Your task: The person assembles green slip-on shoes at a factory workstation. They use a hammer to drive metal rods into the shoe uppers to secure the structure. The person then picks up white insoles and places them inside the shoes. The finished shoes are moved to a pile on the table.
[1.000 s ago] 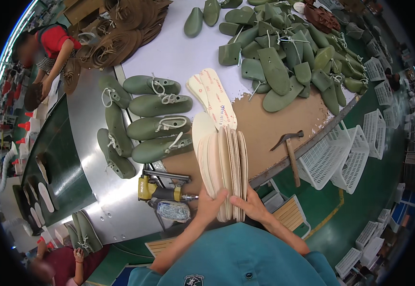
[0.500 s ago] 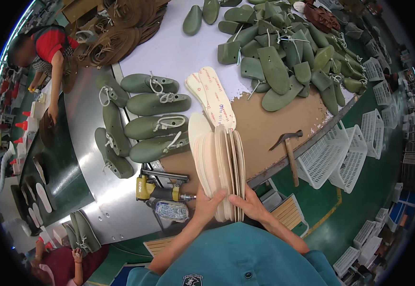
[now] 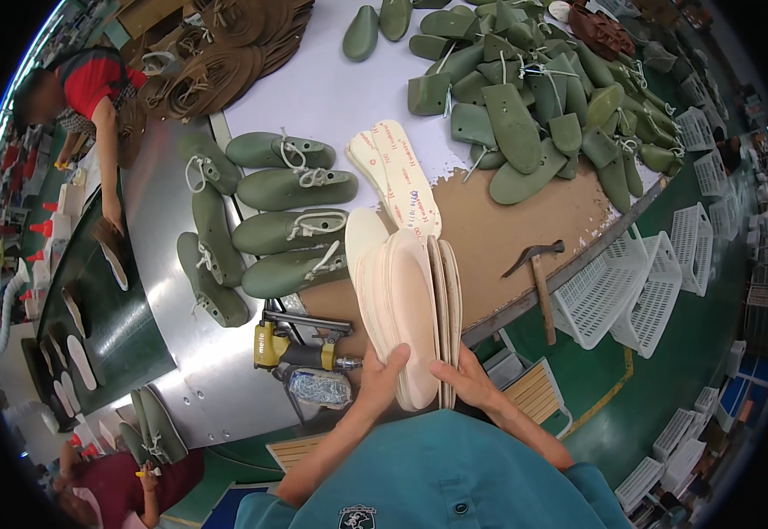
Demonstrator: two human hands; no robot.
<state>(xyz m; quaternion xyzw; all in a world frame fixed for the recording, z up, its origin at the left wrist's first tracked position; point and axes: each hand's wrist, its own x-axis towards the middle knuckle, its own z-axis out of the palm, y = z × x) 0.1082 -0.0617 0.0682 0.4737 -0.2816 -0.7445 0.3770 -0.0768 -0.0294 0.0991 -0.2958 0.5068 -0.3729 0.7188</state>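
A thick bundle of cream insoles [image 3: 409, 317] is held upright between my hands over the front edge of the table. My left hand [image 3: 380, 377] grips its lower left side, thumb across the pale face of one insole. On the lower right, my right hand [image 3: 465, 381] is closed round the thinner part of the bundle, where several edges look brown. A gap parts the two portions. Just beyond, a flat pile of white insoles [image 3: 393, 172] with red print lies on the table, partly hidden by the bundle.
Green shoe lasts [image 3: 291, 189] with cords lie left, more lasts [image 3: 516, 132] heaped far right. A hammer [image 3: 538, 282] lies at the right edge, a yellow-black staple gun [image 3: 291, 348] near my left hand. White baskets [image 3: 587, 300] stand right. Two people work at left.
The bundle has parted wider, turning one insole's broad pale face into view, and my right hand's portion has shifted slightly right. At left, a co-worker's hand and the brown shoe piece moved nearer.
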